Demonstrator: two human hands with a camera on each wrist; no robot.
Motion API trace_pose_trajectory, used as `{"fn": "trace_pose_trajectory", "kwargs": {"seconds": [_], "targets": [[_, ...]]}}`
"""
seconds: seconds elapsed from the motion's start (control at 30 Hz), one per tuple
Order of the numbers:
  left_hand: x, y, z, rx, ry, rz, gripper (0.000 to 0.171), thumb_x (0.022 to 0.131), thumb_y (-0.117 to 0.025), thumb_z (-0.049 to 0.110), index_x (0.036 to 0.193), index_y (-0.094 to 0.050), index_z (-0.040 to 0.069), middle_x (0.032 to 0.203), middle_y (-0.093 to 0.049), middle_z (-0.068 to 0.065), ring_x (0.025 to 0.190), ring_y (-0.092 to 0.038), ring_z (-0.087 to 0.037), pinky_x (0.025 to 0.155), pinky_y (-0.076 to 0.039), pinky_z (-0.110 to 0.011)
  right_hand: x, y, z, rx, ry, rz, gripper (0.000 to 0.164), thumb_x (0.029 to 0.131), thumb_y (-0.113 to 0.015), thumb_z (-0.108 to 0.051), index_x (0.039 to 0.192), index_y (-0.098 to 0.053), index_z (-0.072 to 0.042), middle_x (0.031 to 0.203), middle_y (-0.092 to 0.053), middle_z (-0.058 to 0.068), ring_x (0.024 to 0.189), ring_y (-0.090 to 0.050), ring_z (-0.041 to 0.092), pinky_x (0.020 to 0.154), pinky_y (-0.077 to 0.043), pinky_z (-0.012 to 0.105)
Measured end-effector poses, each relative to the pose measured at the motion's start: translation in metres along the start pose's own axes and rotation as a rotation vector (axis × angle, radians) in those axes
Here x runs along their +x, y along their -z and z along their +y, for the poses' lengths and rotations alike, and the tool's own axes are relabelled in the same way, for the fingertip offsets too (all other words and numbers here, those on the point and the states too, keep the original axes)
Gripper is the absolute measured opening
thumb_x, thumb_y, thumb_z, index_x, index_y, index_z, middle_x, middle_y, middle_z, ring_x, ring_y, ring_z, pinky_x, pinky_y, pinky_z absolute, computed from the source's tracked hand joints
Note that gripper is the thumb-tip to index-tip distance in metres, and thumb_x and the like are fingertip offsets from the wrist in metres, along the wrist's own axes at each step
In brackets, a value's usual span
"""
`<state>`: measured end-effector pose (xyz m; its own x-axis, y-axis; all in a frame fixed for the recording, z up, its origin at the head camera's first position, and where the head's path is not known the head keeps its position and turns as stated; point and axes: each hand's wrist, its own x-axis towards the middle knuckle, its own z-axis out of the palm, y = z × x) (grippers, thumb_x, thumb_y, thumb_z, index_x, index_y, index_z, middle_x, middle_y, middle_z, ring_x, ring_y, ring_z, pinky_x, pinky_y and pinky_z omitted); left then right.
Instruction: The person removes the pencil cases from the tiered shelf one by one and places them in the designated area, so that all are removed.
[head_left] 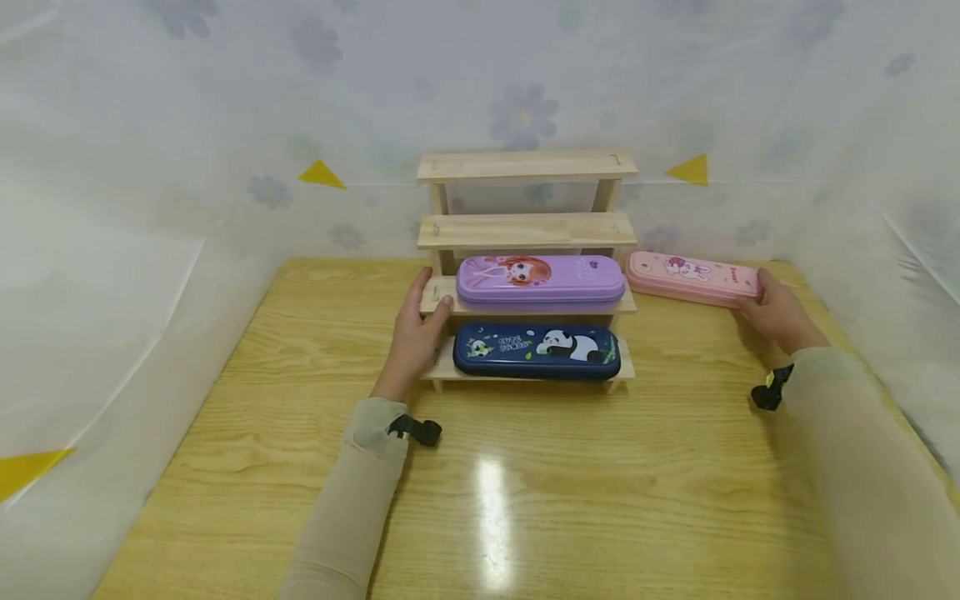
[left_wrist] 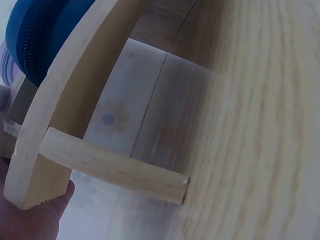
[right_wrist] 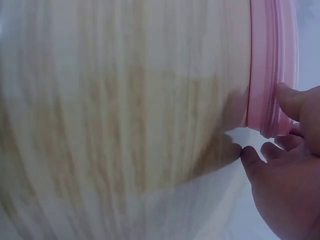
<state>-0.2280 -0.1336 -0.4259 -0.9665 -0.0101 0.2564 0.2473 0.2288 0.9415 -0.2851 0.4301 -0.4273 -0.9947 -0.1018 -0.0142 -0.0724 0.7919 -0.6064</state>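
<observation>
My left hand (head_left: pixel 417 337) holds the left end of a tiered wooden shelf (head_left: pixel 525 229), its thumb on the second board from the bottom. In the left wrist view, part of that hand (left_wrist: pixel 37 220) shows at the end of a board. At the right, my right hand (head_left: pixel 780 315) grips the right end of a pink pencil case (head_left: pixel 693 277) with a bunny print. The right wrist view shows the thumb on the zipped side. A purple pencil case (head_left: pixel 540 282) with a girl print lies on the second board, above a navy panda pencil case (head_left: pixel 536 352) on the lowest.
The shelf's two upper boards (head_left: pixel 528 229) hold nothing. Beneath is a wood-grain table (head_left: pixel 600 492), enclosed by pale flower-printed sheeting (head_left: pixel 360 108). Yellow triangles (head_left: pixel 321 175) mark the sheeting on either side. Each wrist bears a small black camera (head_left: pixel 420 431).
</observation>
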Motion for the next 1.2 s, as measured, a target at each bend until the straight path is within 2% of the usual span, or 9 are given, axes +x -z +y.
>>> {"fn": "trace_pose_trajectory", "kwargs": {"seconds": [0.1, 0.2, 0.27, 0.33, 0.47, 0.7, 0.8, 0.97, 1.2], "targets": [[0.000, 0.000, 0.000, -0.009, 0.001, -0.005, 0.065, 0.100, -0.058, 0.030, 0.157, -0.028, 0.019, 0.155, -0.036, -0.009, 0.136, -0.041, -0.022, 0.113, -0.030, -0.034, -0.002, -0.001, -0.001, 0.032, -0.019, 0.016, 0.060, 0.104, -0.048, -0.025, 0.139, -0.020, 0.015, 0.132, -0.033, 0.043, 0.120, -0.034, 0.055, 0.100, -0.027, 0.066], [0.000, 0.000, 0.001, -0.020, 0.005, -0.008, 0.066, 0.100, -0.058, 0.029, 0.157, -0.027, 0.019, 0.155, -0.036, -0.009, 0.136, -0.041, -0.022, 0.113, -0.031, -0.034, -0.006, 0.001, -0.006, 0.073, -0.068, 0.022, 0.078, 0.104, -0.044, -0.034, 0.153, 0.000, 0.009, 0.150, -0.010, 0.043, 0.138, -0.013, 0.057, 0.110, -0.013, 0.067], [0.001, 0.000, 0.001, -0.022, 0.010, -0.008, 0.065, 0.100, -0.058, 0.030, 0.157, -0.027, 0.020, 0.156, -0.035, -0.007, 0.137, -0.040, -0.020, 0.113, -0.030, -0.033, -0.010, 0.002, -0.010, 0.095, -0.096, 0.038, 0.085, 0.104, -0.039, -0.041, 0.152, 0.014, 0.006, 0.154, 0.008, 0.037, 0.140, 0.003, 0.056, 0.110, -0.005, 0.068], [0.001, -0.001, 0.002, -0.019, 0.018, -0.005, 0.065, 0.100, -0.058, 0.030, 0.157, -0.027, 0.022, 0.157, -0.034, -0.006, 0.138, -0.039, -0.019, 0.113, -0.030, -0.032, -0.014, 0.003, -0.014, 0.107, -0.111, 0.062, 0.086, 0.104, -0.036, -0.047, 0.153, 0.016, 0.002, 0.156, 0.013, 0.031, 0.141, 0.008, 0.053, 0.109, -0.003, 0.069], [0.001, 0.000, 0.003, -0.001, 0.035, 0.002, 0.065, 0.101, -0.057, 0.032, 0.157, -0.027, 0.024, 0.158, -0.031, -0.003, 0.140, -0.035, -0.017, 0.114, -0.027, -0.031, -0.018, 0.004, -0.019, 0.114, -0.102, 0.102, 0.084, 0.104, -0.034, -0.048, 0.155, 0.012, -0.001, 0.158, 0.011, 0.029, 0.141, 0.004, 0.053, 0.109, -0.005, 0.070], [0.000, -0.001, 0.002, 0.007, 0.035, 0.000, 0.065, 0.101, -0.057, 0.034, 0.158, -0.027, 0.023, 0.159, -0.030, -0.003, 0.141, -0.033, -0.018, 0.115, -0.026, -0.032, -0.031, 0.003, -0.026, 0.198, -0.053, 0.146, 0.071, 0.106, -0.030, -0.039, 0.157, 0.007, -0.006, 0.162, 0.009, 0.020, 0.140, -0.004, 0.057, 0.107, -0.011, 0.072], [0.000, -0.001, 0.001, 0.008, 0.030, 0.002, 0.065, 0.101, -0.057, 0.033, 0.158, -0.027, 0.021, 0.158, -0.031, -0.004, 0.141, -0.033, -0.019, 0.115, -0.026, -0.033, -0.034, 0.001, -0.029, 0.237, -0.034, 0.177, 0.068, 0.107, -0.028, -0.038, 0.158, 0.003, -0.006, 0.163, 0.006, 0.018, 0.142, -0.004, 0.052, 0.109, -0.011, 0.069], [0.000, -0.002, 0.000, 0.004, 0.020, -0.001, 0.065, 0.101, -0.057, 0.034, 0.158, -0.027, 0.023, 0.159, -0.030, -0.003, 0.141, -0.033, -0.018, 0.115, -0.025, -0.033, -0.036, 0.000, -0.038, 0.275, 0.006, 0.245, 0.063, 0.107, -0.030, -0.036, 0.159, -0.010, -0.004, 0.163, -0.006, 0.016, 0.148, -0.003, 0.033, 0.116, -0.008, 0.057], [-0.001, -0.002, 0.003, 0.005, 0.033, 0.006, 0.065, 0.101, -0.057, 0.033, 0.158, -0.027, 0.021, 0.159, -0.030, -0.002, 0.141, -0.032, -0.017, 0.115, -0.025, -0.032, -0.040, -0.004, -0.056, 0.305, 0.016, 0.328, 0.056, 0.107, -0.036, -0.039, 0.156, -0.032, -0.012, 0.160, -0.027, 0.006, 0.147, -0.019, 0.021, 0.119, -0.016, 0.044]]}}
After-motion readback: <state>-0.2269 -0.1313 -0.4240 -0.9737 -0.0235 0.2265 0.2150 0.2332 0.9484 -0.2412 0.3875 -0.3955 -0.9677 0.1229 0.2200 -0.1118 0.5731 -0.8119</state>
